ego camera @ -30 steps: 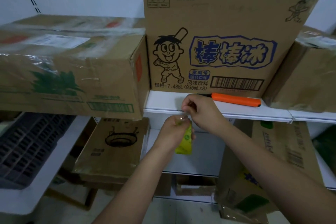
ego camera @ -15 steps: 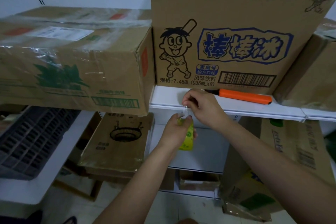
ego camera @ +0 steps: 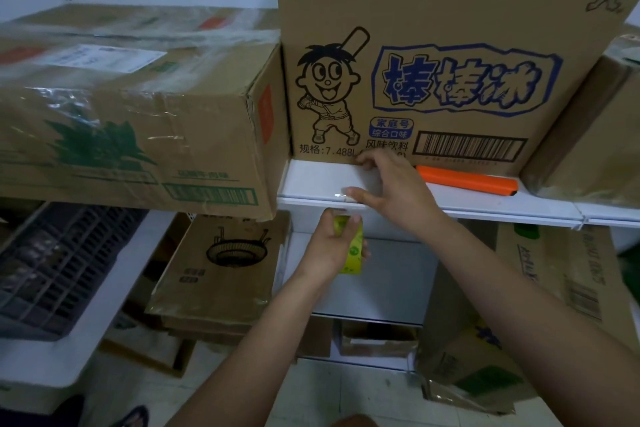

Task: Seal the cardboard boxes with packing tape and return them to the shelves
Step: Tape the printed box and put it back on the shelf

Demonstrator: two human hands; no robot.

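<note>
Right hand (ego camera: 391, 191) now stretches clear tape along shelf edge (ego camera: 485, 210), pinching its end; left hand (ego camera: 337, 243) grips light, sticky tape roll (ego camera: 355, 250) by its sides.

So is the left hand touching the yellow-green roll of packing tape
Touching. The head view shows the left hand with fingers curled round the yellow-green roll of packing tape, just below the white shelf edge.

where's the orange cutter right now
In the head view the orange cutter lies flat on the white shelf, right of centre, just in front of the cartoon box below its barcode, immediately right of the right hand.
</note>
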